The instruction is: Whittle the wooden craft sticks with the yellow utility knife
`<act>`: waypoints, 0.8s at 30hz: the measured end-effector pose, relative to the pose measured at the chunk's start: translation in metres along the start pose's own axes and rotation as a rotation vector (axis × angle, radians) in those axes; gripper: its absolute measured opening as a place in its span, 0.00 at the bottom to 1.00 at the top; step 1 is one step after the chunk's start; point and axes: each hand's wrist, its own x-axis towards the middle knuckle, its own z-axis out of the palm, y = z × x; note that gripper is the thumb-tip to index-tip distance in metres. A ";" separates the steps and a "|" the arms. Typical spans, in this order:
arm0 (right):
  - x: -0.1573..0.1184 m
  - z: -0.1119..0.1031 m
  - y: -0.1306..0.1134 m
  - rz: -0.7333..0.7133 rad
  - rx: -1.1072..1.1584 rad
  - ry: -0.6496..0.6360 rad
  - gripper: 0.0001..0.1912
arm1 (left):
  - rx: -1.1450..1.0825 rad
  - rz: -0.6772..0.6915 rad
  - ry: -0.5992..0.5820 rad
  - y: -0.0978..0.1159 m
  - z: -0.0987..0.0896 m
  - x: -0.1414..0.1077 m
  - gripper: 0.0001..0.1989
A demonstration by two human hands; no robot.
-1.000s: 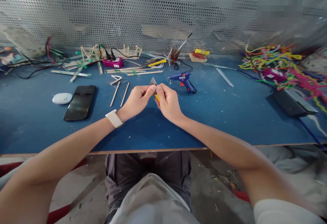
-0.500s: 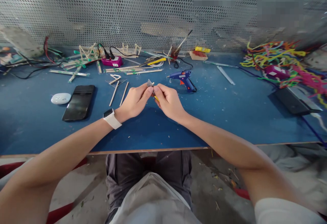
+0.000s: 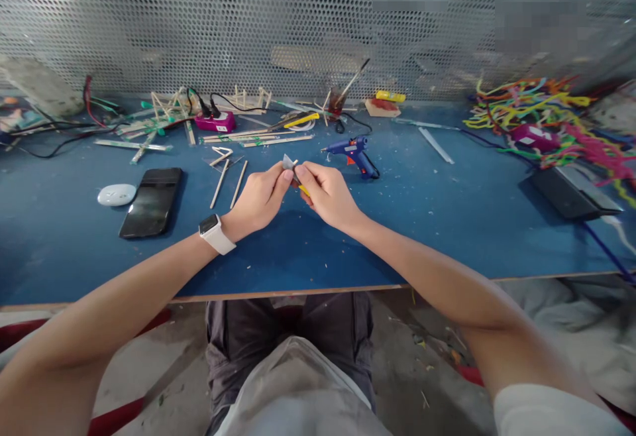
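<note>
My right hand [image 3: 328,194] is closed round a yellow-handled utility knife [image 3: 304,190], mostly covered by the fingers. Its grey blade [image 3: 287,162] shows at the thumbs, above the fingertips. My left hand [image 3: 262,196] is pinched at the same spot, where the pale tip of a short wooden stick [image 3: 295,162] pokes out; the rest of it is hidden. Both thumbs nearly meet, a little above the blue table [image 3: 298,250]. Left of my left hand lie two loose sticks [image 3: 239,184] and a small glued stick triangle [image 3: 221,155].
A blue glue gun [image 3: 355,151] lies right of the hands. To the left are a black phone [image 3: 152,202] and a white mouse [image 3: 116,195]. Behind are a purple power socket [image 3: 215,122], stick bundles and cables. Colourful pipe cleaners [image 3: 531,114] pile up at the right.
The view has shifted very slightly. Both hands stay together round the knife and stick, with only a small turn of the blade between the fingers.
</note>
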 end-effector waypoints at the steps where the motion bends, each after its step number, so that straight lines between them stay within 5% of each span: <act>1: 0.000 0.000 0.000 0.002 0.001 -0.002 0.36 | -0.009 -0.012 -0.007 0.000 0.000 0.000 0.32; 14: 0.002 0.003 0.009 0.022 0.105 0.016 0.34 | -0.367 -0.171 -0.069 0.000 0.005 0.004 0.36; 24: 0.012 -0.020 0.007 0.060 0.233 -0.239 0.33 | -0.473 -0.184 -0.190 0.006 0.000 0.003 0.35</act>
